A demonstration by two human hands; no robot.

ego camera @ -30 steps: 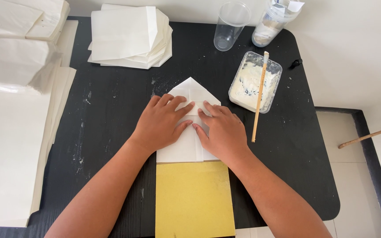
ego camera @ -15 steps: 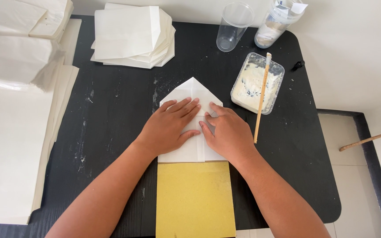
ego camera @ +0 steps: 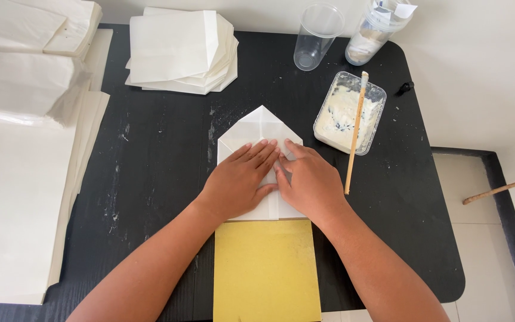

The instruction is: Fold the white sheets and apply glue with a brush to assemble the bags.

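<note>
Fingers (ego camera: 257, 156) of the left hand (ego camera: 238, 183) lie flat and slightly spread, gripping nothing, pressing the folded white paper (ego camera: 260, 128) at the middle of the black table (ego camera: 162, 161), its forearm slanting in from the lower left. Just beside it, touching at the thumbs, the right hand (ego camera: 310, 182) presses flat on the same paper with fingers close together, clasping nothing. Farther right stands a tub of white paste (ego camera: 341, 113) with a stick (ego camera: 356, 131) across it.

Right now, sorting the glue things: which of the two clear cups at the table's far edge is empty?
The left clear cup is empty; the right cup holds white stuff.
</note>
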